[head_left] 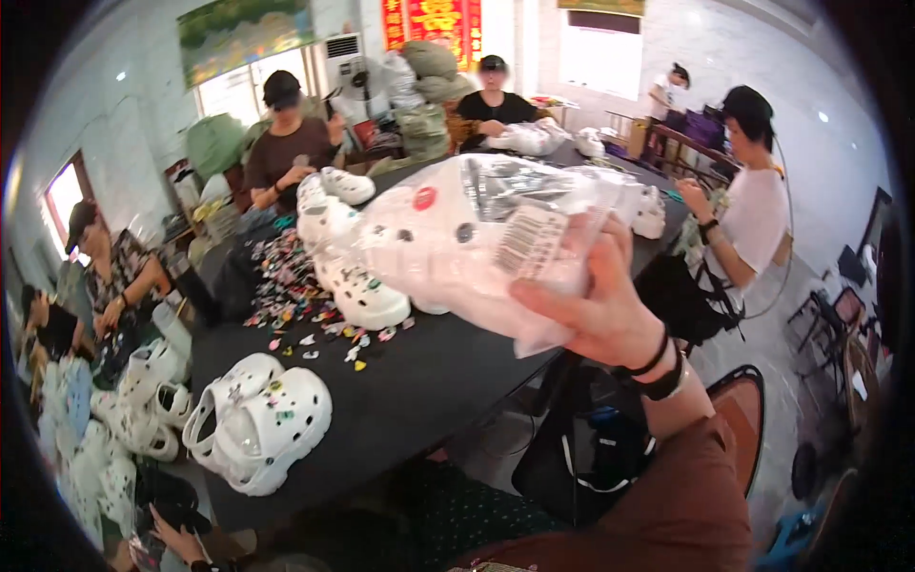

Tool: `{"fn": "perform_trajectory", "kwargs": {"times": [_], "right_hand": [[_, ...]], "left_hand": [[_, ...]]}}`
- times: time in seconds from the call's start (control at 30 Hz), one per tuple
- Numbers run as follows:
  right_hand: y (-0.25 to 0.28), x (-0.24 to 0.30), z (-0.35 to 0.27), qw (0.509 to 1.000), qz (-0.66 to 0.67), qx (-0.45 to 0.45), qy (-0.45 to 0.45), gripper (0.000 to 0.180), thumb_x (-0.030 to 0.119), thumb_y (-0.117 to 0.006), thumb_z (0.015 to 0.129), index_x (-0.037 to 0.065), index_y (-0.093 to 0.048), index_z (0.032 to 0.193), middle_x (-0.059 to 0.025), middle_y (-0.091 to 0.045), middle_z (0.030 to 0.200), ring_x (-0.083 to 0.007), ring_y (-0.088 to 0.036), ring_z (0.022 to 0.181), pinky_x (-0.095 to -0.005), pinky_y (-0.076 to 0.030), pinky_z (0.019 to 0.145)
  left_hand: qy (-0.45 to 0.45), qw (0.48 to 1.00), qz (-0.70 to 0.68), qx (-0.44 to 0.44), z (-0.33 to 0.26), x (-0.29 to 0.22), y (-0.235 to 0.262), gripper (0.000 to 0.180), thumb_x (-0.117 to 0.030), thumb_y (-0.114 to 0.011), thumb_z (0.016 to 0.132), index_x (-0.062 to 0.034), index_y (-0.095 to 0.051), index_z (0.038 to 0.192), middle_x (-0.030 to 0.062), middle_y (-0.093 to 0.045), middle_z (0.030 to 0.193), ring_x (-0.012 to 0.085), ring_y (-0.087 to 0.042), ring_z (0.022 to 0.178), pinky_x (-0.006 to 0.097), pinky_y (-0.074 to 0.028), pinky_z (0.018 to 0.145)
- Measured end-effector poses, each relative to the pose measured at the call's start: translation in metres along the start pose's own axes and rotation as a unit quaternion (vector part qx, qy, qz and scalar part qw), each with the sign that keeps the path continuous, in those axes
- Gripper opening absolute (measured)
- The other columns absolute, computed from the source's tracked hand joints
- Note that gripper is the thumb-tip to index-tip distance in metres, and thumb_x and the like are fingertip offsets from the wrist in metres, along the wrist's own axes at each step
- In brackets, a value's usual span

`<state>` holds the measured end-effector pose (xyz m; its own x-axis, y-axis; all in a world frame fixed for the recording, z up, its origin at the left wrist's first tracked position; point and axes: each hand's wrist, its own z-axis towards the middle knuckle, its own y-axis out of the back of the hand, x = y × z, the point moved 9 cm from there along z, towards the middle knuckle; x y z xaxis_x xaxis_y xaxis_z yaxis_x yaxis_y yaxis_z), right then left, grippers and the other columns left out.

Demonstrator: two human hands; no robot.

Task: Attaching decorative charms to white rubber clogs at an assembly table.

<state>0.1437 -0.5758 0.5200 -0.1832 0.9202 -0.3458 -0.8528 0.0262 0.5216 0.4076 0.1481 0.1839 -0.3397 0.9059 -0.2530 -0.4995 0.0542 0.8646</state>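
Black table [419, 381] runs through a crowded workroom — above it, a clear plastic bag [496, 238] holding white clogs is raised. Right hand [600, 305] grips the bag's near end, arm reaching up from lower right, two dark bands at the wrist. Loose white clogs [262, 419] and small charms [295, 296] lie below — left hand unseen.

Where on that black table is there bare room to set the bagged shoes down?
The near stretch of the black table is bare, between the white clog pair at its left corner and the right hand holding the clear bag. Farther in it is crowded: loose charms and more white clogs.
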Motion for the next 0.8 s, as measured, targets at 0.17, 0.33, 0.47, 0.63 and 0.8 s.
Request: {"fn": "perform_trajectory", "kwargs": {"times": [0.17,0.33,0.47,0.63,0.8], "right_hand": [[0.003,-0.035,-0.022,0.999,-0.011,-0.026,-0.040,0.060,0.020,-0.080,0.063,0.027,-0.066,0.120,-0.0143,-0.046,0.111,-0.0365,-0.043,0.109,-0.0491,-0.032,0.098],[-0.020,-0.102,-0.043,0.995,-0.067,-0.010,-0.079,0.073,0.014,-0.087,0.053,0.022,-0.065,0.123,-0.0157,-0.046,0.124,-0.0394,-0.043,0.115,-0.0487,-0.035,0.099],[-0.038,-0.168,-0.051,0.988,-0.104,0.002,-0.111,0.077,0.012,-0.085,0.055,0.021,-0.060,0.127,-0.0148,-0.045,0.117,-0.0379,-0.042,0.113,-0.0482,-0.035,0.098],[-0.068,-0.248,-0.074,0.973,-0.185,-0.015,-0.138,0.076,0.011,-0.085,0.057,0.024,-0.059,0.128,-0.0136,-0.044,0.114,-0.0369,-0.040,0.116,-0.0510,-0.030,0.101],[-0.109,-0.319,-0.095,0.951,-0.230,-0.017,-0.208,0.071,0.013,-0.084,0.060,0.022,-0.059,0.126,-0.0137,-0.044,0.114,-0.0362,-0.039,0.117,-0.0514,-0.029,0.102]], "left_hand": [[0.004,0.994,0.092,0.064,0.031,-0.038,-0.034,0.104,0.009,-0.067,0.074,-0.0232,-0.012,0.156,0.0321,-0.029,0.148,0.0442,-0.031,0.138,0.056,-0.013,0.119],[0.000,0.991,0.111,-0.070,0.024,-0.034,-0.042,0.109,0.006,-0.072,0.072,-0.0265,-0.011,0.156,0.0307,-0.005,0.156,0.0430,-0.015,0.145,0.056,-0.017,0.118],[-0.048,0.981,0.127,-0.137,0.013,-0.055,-0.023,0.110,0.004,-0.074,0.068,-0.0298,-0.016,0.155,0.0264,-0.009,0.157,0.0436,-0.020,0.144,0.053,-0.017,0.119],[-0.041,0.985,0.111,-0.126,0.019,-0.043,-0.037,0.110,0.002,-0.077,0.065,-0.0287,-0.020,0.154,0.0245,-0.011,0.158,0.0442,-0.023,0.142,0.054,-0.021,0.117],[0.027,0.973,0.170,-0.155,0.012,-0.023,-0.028,0.114,0.005,-0.075,0.068,-0.0403,-0.015,0.154,0.0116,-0.005,0.162,0.0454,-0.018,0.144,0.058,-0.038,0.106]]}}
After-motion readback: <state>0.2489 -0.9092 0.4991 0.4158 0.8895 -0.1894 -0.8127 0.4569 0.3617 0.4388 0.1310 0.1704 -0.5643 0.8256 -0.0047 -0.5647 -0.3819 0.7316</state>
